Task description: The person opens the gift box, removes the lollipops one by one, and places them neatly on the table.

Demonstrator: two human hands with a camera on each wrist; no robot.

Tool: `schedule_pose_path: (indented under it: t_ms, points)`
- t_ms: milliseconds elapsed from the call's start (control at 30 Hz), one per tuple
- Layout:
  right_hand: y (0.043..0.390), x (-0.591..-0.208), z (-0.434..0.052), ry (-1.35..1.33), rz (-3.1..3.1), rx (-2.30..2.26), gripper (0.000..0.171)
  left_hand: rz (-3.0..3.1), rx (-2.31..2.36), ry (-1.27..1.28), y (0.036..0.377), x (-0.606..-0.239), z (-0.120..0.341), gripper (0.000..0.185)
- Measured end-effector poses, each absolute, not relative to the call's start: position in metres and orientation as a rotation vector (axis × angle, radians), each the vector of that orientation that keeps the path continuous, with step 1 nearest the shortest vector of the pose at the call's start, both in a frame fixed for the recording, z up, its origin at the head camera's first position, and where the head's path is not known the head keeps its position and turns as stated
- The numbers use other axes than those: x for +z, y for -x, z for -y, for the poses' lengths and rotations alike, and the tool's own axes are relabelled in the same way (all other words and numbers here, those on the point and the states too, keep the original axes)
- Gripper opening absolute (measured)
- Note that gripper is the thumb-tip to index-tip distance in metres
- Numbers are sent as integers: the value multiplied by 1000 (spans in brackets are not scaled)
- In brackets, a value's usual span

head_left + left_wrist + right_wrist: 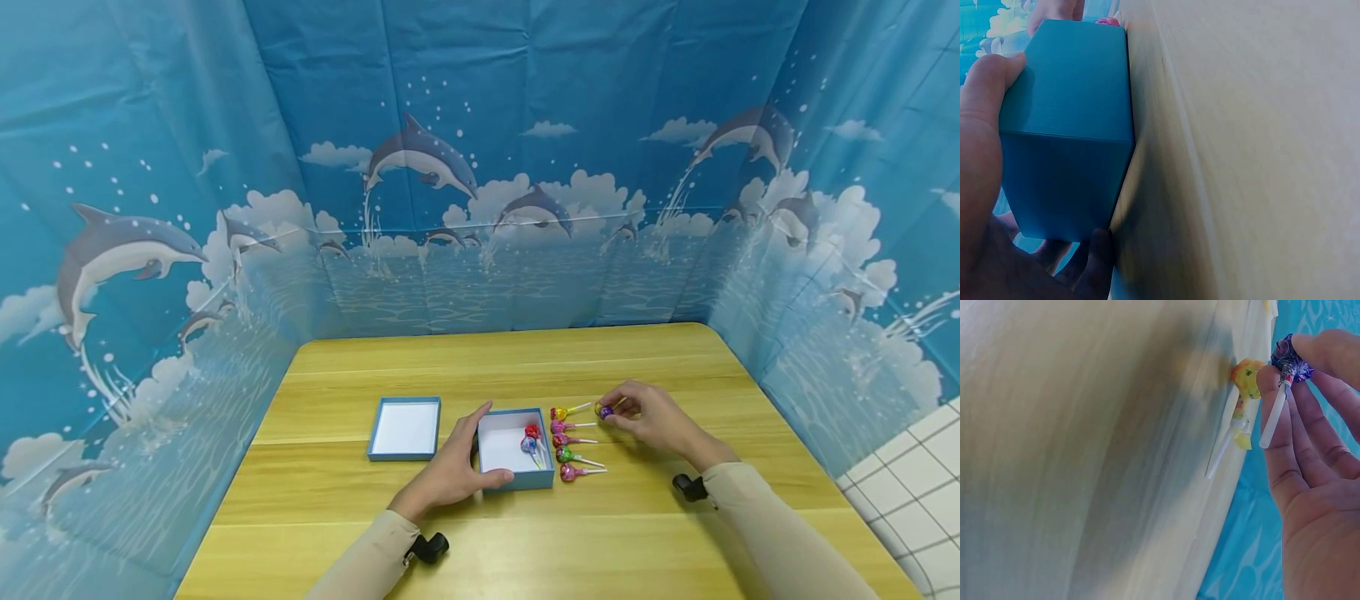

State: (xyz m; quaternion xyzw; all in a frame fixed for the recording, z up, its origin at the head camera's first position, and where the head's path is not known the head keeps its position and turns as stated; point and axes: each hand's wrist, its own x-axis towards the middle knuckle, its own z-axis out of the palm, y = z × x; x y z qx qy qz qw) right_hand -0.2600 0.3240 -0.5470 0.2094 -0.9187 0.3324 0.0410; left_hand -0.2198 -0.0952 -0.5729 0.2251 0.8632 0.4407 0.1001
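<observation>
Remotely, I have the L hand [453, 471] gripping the open blue box [528, 481], fingers clamped round its L side w/ thumb at the near wall; inside lie a red lollipop [532, 430] & a blue lollipop [528, 445]. My R hand [654, 418] pinches a purple lollipop [1290, 359] btwn thumb & fingers, near the far end of a row of five lollipops [564, 455] on the surface [315, 500]. Shallow blue lid [407, 429] sits L of box.

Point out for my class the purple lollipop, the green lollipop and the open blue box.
Purple lollipop [1284, 356], right wrist view: on its wrapped candy.
Green lollipop [563, 455], head view: on its wrapped candy.
Open blue box [1075, 87], left wrist view: on an outer wall.
</observation>
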Motion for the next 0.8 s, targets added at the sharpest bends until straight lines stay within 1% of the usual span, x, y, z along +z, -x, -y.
schedule_pose_path:
  t_ms: [267, 800]
  points:
    - [262, -552, -329, -629, 2841, 997, 18, -2551, 1305, -668, 220, -572, 95, 122]
    - [262, -561, -333, -665, 2872, 936, 23, -2554, 1296, -676, 219, -573, 95, 121]
